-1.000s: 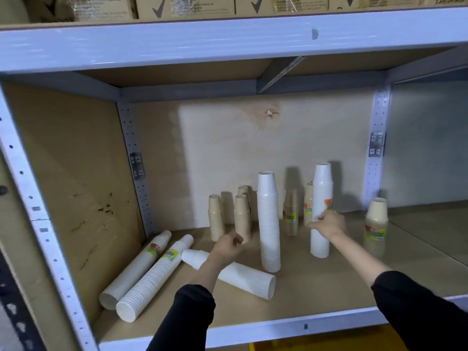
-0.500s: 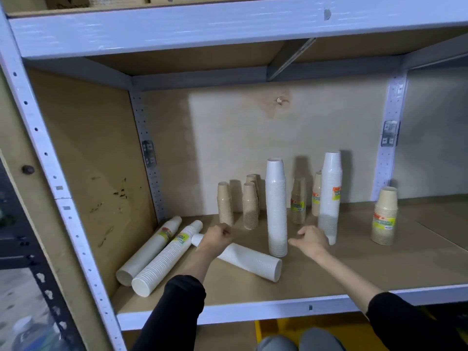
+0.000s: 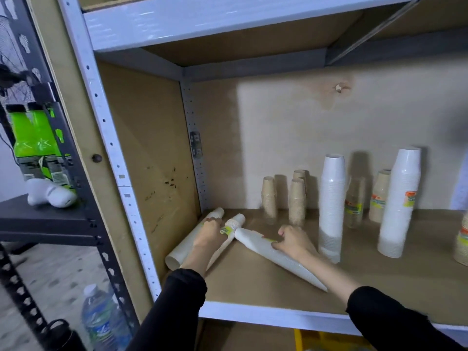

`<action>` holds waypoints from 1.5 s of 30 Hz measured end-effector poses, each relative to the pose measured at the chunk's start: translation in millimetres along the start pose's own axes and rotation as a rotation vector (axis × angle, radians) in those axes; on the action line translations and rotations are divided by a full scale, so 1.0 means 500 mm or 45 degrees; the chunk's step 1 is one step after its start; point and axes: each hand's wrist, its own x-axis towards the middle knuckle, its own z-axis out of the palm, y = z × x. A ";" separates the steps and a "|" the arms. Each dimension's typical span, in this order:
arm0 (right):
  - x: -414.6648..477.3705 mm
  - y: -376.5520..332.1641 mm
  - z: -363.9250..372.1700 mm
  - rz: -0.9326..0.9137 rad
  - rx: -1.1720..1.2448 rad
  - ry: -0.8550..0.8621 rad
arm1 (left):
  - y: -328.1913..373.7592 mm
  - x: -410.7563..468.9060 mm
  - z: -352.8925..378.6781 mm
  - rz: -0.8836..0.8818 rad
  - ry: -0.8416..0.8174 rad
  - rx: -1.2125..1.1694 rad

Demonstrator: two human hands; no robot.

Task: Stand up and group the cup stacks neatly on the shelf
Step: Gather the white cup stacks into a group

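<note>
Both our hands have moved left and down since a moment ago. Our left hand (image 3: 210, 231) has gone from the tip of the third lying stack (image 3: 286, 260) to the two stacks by the side wall. Our right hand (image 3: 295, 240) has left the upright cups for that third lying stack.

We face the shelf (image 3: 379, 287), a brown board in a pale metal frame, with a black rack (image 3: 63, 219) to its left. Two tall white stacks (image 3: 331, 206) (image 3: 400, 206) stand upright near the middle, well apart.

Three long stacks lie on the board. The first lying stack (image 3: 183, 248) rests against the side wall, the second lying stack (image 3: 234, 221) lies just beside it, and the third runs slantwise toward the front edge.

Our right hand curls over the third one and grasps it. Our left hand lies across the first two with bent fingers; we cannot tell which it grasps, if either.

Short brown stacks (image 3: 269, 196) (image 3: 297, 201) stand upright near the back wall, and wrapped brown stacks (image 3: 354, 203) stand between the tall white ones. A water bottle (image 3: 97, 317) sits low beside the rack.
</note>
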 end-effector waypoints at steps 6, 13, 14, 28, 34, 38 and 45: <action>0.038 -0.026 0.041 -0.035 -0.163 -0.239 | -0.034 0.019 0.020 -0.206 -0.178 0.231; 0.075 -0.014 0.088 -0.048 -0.402 -0.281 | -0.062 0.041 0.070 -0.368 -0.326 0.367; 0.079 -0.011 0.086 -0.030 -0.362 -0.249 | -0.063 0.043 0.071 -0.362 -0.301 0.388; 0.121 -0.037 -0.035 -0.025 0.833 0.413 | 0.045 0.063 0.026 -0.119 0.176 -0.593; 0.116 -0.030 -0.020 0.014 0.890 0.472 | 0.054 0.056 0.071 -0.126 0.157 -0.730; 0.122 -0.021 -0.022 0.021 0.882 0.439 | 0.038 0.053 0.091 -0.194 0.184 -0.870; 0.123 -0.008 -0.016 0.083 0.864 0.424 | 0.020 0.042 0.103 -0.192 0.204 -0.978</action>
